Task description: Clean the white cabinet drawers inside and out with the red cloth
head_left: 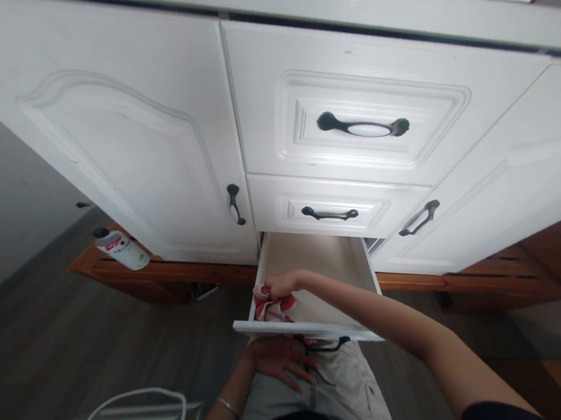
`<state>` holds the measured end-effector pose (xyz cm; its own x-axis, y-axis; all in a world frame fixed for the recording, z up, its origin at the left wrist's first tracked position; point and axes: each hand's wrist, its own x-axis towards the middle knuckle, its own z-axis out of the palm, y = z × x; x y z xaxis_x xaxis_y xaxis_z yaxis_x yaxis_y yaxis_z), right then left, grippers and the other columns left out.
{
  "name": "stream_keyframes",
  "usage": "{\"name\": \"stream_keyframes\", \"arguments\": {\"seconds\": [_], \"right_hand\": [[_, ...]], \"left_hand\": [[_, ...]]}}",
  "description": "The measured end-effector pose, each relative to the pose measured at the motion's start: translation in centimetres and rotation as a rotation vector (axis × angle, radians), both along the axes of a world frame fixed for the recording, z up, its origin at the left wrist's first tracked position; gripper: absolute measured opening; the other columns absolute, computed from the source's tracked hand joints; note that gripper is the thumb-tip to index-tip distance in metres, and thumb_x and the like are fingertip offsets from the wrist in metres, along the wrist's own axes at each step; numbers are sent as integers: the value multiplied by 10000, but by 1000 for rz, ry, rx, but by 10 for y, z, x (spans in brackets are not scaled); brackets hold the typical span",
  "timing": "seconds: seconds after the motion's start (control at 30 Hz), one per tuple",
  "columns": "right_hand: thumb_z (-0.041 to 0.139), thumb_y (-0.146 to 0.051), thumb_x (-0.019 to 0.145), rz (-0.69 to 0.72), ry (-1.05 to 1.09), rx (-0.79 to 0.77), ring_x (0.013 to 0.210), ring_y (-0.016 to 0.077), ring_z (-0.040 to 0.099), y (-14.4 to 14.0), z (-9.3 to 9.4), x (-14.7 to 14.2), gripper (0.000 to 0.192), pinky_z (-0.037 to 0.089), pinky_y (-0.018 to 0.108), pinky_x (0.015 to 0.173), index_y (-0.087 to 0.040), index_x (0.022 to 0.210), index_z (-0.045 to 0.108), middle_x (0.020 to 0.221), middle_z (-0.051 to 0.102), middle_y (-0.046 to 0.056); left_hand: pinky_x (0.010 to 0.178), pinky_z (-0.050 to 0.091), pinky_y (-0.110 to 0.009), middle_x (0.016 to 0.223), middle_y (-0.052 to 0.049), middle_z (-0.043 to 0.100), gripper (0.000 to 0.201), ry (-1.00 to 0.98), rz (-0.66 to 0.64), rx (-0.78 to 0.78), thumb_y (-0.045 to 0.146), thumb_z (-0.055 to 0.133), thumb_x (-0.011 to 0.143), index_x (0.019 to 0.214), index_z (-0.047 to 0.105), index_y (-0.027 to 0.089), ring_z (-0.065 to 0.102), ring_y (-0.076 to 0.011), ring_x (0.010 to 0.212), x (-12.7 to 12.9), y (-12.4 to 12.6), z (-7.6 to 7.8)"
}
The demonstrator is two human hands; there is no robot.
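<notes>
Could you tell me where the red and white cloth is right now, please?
In the head view, the red and white cloth lies in the front left corner of the open bottom drawer, under the right hand, just behind the drawer front.

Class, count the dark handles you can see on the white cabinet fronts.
5: left door handle, top drawer handle, middle drawer handle, right door handle, and open drawer's handle, partly hidden under its front by the left hand. Others may be hidden.
</notes>
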<state>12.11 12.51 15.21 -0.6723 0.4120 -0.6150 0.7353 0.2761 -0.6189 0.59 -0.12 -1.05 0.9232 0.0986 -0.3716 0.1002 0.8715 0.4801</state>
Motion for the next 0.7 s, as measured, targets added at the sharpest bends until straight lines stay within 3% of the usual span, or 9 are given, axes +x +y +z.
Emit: {"name": "stream_keyframes", "arguments": {"seconds": [0.17, 0.33, 0.43, 0.5, 0.6, 0.7], "right_hand": [[609, -142, 734, 150, -43, 83, 630, 143, 558, -14, 12, 23, 42, 407, 240, 575, -149, 724, 649, 679, 629, 7], [697, -173, 643, 208, -345, 207, 742, 276, 707, -45, 23, 107, 182, 472, 303, 605, -103, 799, 759, 819, 760, 169], [639, -188, 742, 151, -509, 244, 820, 341, 747, -67, 25, 160, 266, 514, 351, 631, -117, 944, 796, 935, 774, 230], [598, -199, 807, 116, -572, 269, 900, 381, 751, -79, 25, 181, 295, 536, 398, 670, -154, 1018, 799, 1016, 769, 247], [601, -171, 820, 105, -591, 296, 953, 380, 749, -84, 25, 187, 308, 546, 412, 712, -211, 1050, 802, 1056, 770, 225], [625, -141, 801, 123, -528, 327, 934, 344, 753, -65, 30, 173, 301, 546, 381, 740, -210, 1026, 812, 1007, 781, 201]], "left_hand": [[1055, 369, -593, 1323, -148, 610, 570, -114, -50, -11, 515, 307, 989, 1412, 506, 189, 537, -398, 1354, 0, 0, 0], [1073, 304, -645, 1404, -205, 566, 528, -164, -33, -45, 377, 277, 1015, 1458, 452, 149, 561, -371, 1333, -1, -1, -8], [1086, 260, -655, 1444, -202, 538, 541, -189, -39, -44, 347, 238, 1024, 1499, 409, 150, 554, -367, 1340, 0, -2, -10], [1088, 251, -652, 1460, -203, 524, 562, -198, -36, -41, 336, 187, 1036, 1531, 368, 141, 551, -364, 1342, 0, -2, -11], [1079, 271, -647, 1470, -198, 520, 567, -200, -26, -42, 333, 176, 1045, 1544, 359, 136, 545, -370, 1347, 0, -3, -13], [1088, 301, -649, 1499, -197, 507, 550, -230, -22, -49, 398, 303, 1035, 1524, 420, 175, 543, -382, 1355, -1, -3, -19]]}}
